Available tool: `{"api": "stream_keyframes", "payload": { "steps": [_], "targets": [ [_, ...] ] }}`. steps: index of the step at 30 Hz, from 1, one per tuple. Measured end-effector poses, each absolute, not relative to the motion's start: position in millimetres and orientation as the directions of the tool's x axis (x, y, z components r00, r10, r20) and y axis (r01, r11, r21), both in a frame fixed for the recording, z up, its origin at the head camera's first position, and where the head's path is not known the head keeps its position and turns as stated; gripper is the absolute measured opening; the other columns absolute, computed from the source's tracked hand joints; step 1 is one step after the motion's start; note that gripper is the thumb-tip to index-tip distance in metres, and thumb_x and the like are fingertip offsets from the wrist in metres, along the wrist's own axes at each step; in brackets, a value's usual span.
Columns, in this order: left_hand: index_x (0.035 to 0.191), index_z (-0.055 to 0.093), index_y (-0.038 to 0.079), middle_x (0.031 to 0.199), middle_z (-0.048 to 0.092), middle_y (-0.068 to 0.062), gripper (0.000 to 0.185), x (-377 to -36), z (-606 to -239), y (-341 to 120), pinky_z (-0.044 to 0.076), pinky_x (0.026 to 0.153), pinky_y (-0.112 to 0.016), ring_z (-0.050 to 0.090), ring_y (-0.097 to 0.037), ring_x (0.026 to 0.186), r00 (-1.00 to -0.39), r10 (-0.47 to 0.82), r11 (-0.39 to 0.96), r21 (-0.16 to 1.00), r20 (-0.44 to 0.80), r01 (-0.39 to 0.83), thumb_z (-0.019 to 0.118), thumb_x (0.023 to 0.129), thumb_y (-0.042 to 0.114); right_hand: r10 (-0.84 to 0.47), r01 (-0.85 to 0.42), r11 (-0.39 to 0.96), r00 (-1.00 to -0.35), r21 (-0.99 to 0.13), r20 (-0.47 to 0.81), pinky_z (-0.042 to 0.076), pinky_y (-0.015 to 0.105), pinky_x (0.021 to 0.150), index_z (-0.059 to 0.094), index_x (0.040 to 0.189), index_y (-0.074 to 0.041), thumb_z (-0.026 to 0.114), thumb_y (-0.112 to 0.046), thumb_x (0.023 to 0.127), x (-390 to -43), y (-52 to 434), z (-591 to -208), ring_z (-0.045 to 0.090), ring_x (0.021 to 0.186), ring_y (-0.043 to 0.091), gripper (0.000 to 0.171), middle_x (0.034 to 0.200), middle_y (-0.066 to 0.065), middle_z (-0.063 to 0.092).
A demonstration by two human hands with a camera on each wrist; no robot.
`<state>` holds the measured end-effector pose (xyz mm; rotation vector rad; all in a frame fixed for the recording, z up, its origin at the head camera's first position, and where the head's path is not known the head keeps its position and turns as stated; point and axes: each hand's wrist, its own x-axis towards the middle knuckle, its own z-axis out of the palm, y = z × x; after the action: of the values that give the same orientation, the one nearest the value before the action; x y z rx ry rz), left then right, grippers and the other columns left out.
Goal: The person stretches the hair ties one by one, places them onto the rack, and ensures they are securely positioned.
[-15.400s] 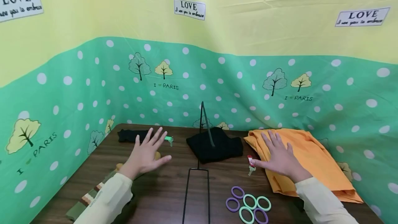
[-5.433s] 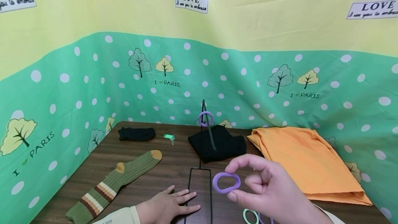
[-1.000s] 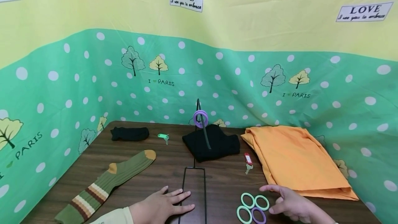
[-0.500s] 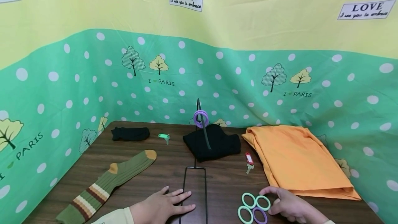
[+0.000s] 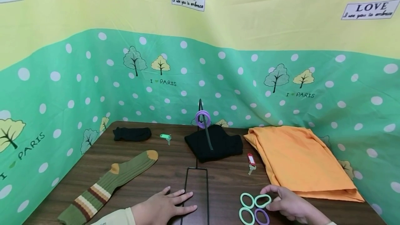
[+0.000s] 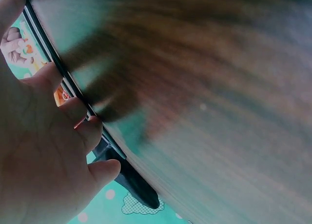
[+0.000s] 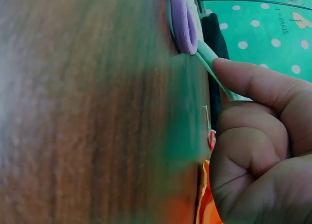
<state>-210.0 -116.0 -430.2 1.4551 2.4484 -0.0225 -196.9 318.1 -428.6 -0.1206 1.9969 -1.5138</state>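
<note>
My left hand (image 5: 164, 207) lies spread on the table, its fingers across the wire base of a black stand (image 5: 207, 186); the left wrist view shows the same hand (image 6: 44, 131) along the wire. Thumb and index finger of my right hand (image 5: 292, 204) pinch a mint green hair tie (image 5: 262, 201), slightly squeezed out of round. The right wrist view shows that hair tie (image 7: 207, 53) between the fingertips, by a purple one (image 7: 183, 24). Beside it lie two more mint hair ties (image 5: 247, 216) and a purple hair tie (image 5: 261, 216). Purple hair ties (image 5: 199, 123) hang on the stand's slanting arm.
A striped green sock (image 5: 109, 186) lies at left, a black sock (image 5: 132, 134) behind it. Keys with a green tag (image 5: 165, 136) and a red tag (image 5: 251, 159) flank folded black cloth (image 5: 215, 145). Folded orange cloth (image 5: 306, 162) covers the right side.
Both hands came down from mid-air; purple hair ties moved from the table onto the stand. In the last second my right hand closed on a mint hair tie; the left stayed put.
</note>
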Motion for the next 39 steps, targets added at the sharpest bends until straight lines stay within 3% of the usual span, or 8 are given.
{"api": "stream_keyframes", "payload": {
  "steps": [13, 30, 39],
  "targets": [
    [0.146, 0.012, 0.043, 0.156, 0.015, 0.005, 0.071, -210, -428, -115, 0.037, 0.099, -0.053, 0.024, -0.018, 0.141, -0.448, 0.853, 0.494, 0.139, -0.267, 0.858, 0.044, 0.085, 0.064, -0.461, 0.26, 0.274, -0.81, -0.926, -0.364, 0.024, 0.016, 0.037, 0.041, 0.118, 0.001, 0.061, -0.008, 0.085, -197, 317, -418, 0.023, 0.038, 0.003, 0.04, 0.053, -0.01, 0.035],
    [0.146, 0.012, 0.043, 0.156, 0.016, 0.005, 0.071, -209, -428, -115, 0.037, 0.098, -0.053, 0.026, -0.019, 0.14, -0.446, 0.855, 0.487, 0.113, -0.265, 0.866, 0.043, 0.085, 0.065, -0.598, 0.133, 0.142, -0.778, -0.981, -0.192, 0.015, 0.022, 0.035, 0.042, 0.116, 0.004, 0.059, -0.001, 0.087, -177, 262, -376, 0.023, 0.039, 0.004, 0.034, 0.054, -0.01, 0.033],
    [0.146, 0.012, 0.043, 0.156, 0.016, 0.004, 0.073, -210, -428, -115, 0.037, 0.098, -0.055, 0.027, -0.02, 0.14, -0.446, 0.857, 0.488, 0.132, -0.257, 0.863, 0.044, 0.084, 0.066, -0.683, 0.064, 0.038, -0.726, -0.997, -0.072, 0.014, 0.025, 0.034, 0.043, 0.115, 0.004, 0.056, 0.004, 0.087, -163, 233, -343, 0.015, 0.039, 0.016, 0.03, 0.052, 0.004, 0.019]
  ]
}}
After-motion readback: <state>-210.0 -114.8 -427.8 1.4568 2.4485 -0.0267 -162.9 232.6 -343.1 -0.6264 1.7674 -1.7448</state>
